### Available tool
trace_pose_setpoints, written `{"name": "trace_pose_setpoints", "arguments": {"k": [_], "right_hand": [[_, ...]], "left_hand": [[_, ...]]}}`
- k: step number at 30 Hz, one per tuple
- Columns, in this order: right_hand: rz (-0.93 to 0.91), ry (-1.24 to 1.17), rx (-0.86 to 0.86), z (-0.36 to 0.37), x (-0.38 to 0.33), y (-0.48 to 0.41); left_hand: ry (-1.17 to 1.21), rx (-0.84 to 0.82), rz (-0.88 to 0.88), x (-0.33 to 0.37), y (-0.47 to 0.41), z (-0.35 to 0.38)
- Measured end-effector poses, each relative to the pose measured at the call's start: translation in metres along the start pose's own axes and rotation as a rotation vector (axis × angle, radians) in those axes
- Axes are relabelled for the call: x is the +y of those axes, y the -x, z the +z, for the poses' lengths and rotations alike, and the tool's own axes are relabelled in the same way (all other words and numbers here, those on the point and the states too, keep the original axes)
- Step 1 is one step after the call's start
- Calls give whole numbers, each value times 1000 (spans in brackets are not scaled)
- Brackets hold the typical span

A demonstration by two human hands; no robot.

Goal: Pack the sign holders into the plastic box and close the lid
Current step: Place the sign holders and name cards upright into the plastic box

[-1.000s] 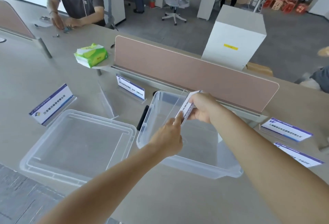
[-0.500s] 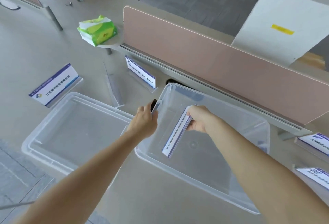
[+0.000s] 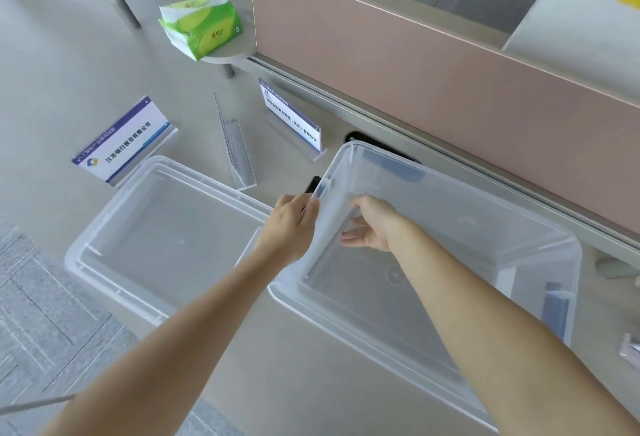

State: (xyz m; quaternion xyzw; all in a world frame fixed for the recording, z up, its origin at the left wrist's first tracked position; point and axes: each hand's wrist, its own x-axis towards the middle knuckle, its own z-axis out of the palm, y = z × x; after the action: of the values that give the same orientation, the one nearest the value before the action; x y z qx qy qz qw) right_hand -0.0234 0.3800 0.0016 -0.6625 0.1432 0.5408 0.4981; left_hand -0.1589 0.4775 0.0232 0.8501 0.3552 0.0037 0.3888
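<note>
Fingers of my right hand curl loosely around a clear sign holder that stands on edge inside the plastic box, pressed along the box's near-left wall; the holder runs from my fingertips down toward my wrist side, its lower end on the box floor. Whether I grip it or only steady it I cannot tell. My left hand sits just across that same wall, outside the box, thumb and fingers closed on the rim beside a dark latch.

Apart from that one holder I see nothing else lying in the box. Left of my left hand lies the lid, upturned, with nothing in it.

Beyond my left hand, three more holders stand on the desk: an empty clear holder, a printed holder ahead of the box's far corner, and a blue-and-white holder just past the lid. Farther off sits a green tissue pack.
</note>
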Motion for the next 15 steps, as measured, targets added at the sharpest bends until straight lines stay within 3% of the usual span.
{"name": "trace_pose_setpoints", "arguments": {"k": [6,15], "right_hand": [[31,-76,-61,7,1,-7],[-40,17,-24,13,-3,-15]], "left_hand": [[-120,33,26,-6,0,5],[-205,64,11,-1,2,4]]}}
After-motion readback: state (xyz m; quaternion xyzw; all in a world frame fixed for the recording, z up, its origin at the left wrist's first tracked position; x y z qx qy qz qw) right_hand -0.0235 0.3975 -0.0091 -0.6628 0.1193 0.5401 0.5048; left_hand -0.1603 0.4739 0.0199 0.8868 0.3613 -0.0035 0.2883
